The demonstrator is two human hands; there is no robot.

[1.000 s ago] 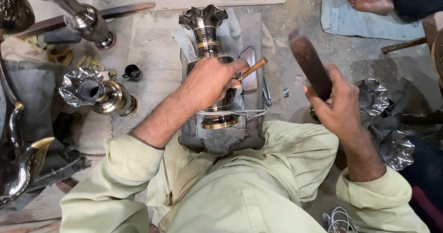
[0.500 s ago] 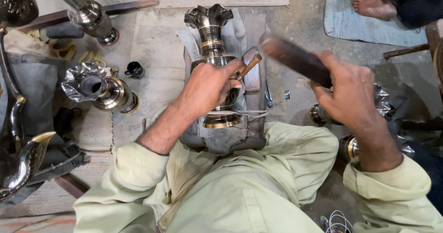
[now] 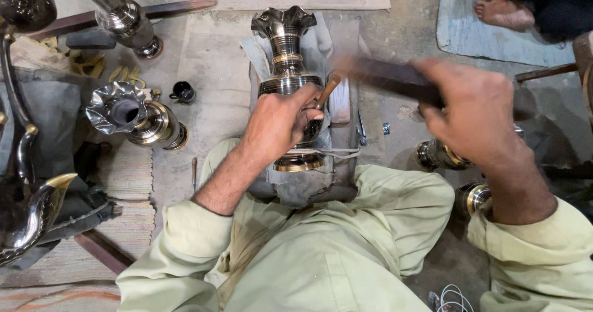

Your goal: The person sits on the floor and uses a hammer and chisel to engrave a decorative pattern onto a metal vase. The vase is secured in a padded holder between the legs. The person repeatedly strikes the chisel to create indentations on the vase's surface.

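A dark metal vase (image 3: 285,46) with brass bands and a fluted mouth lies on grey cloth (image 3: 309,185) between my knees. My left hand (image 3: 279,123) rests on its belly and grips a small wooden-handled chisel (image 3: 327,89), tip against the vase. My right hand (image 3: 475,114) holds a dark wooden stick (image 3: 383,76), blurred by motion, its far end just right of the chisel's head.
A second fluted vase (image 3: 133,117) lies at the left, a tall metal stem (image 3: 117,12) behind it, a small black cup (image 3: 183,92) between. A curved dark spout (image 3: 31,213) sits at the far left. More metal pieces (image 3: 441,156) lie under my right arm. Another person's bare foot (image 3: 503,12) rests on a mat top right.
My right hand has swung the stick down and leftward, from raised upright to nearly level at the chisel's head. My left hand has stayed on the vase with the chisel.
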